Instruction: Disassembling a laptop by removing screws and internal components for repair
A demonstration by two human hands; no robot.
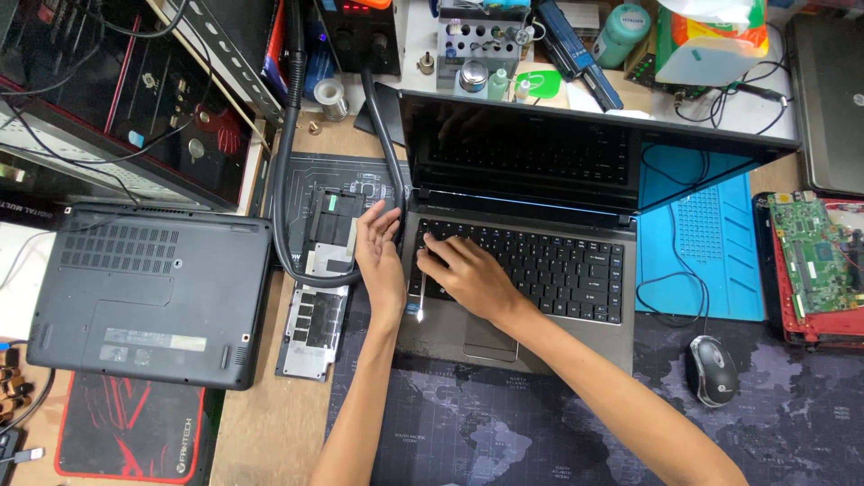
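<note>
**While both hands sit on the open laptop, bench stays cluttered**

As I look down, my left hand (380, 255) rests at the left edge of the open laptop (531, 270), fingers loosely spread, palm down, thumb by the keyboard's corner; it grips nothing I can make out. My right hand (468, 274) lies on the left part of the keyboard (549, 265), fingers curled over the keys, not closed on anything. The laptop sits mid-bench on a dark world-map mat (504, 432), screen dark.

Going L to R: a closed grey laptop (148, 297) lies bottom-up at far left, w/ a pale rectangular label on its underside. Below it, a black-and-red pad (126, 432), cut off by the frame. A black hose (288, 180) loops past a metal cover plate (312, 328) just left of my left hand. Behind the screen: a teal round tub (623, 31) and an orange-green-white bag (711, 40), top cut off. Right of the laptop, a blue mat (711, 243), a mouse (712, 370), then a green circuit board (810, 256) in a red tray, partly out of frame. Small bits on the back shelf too tiny to tell.
</note>
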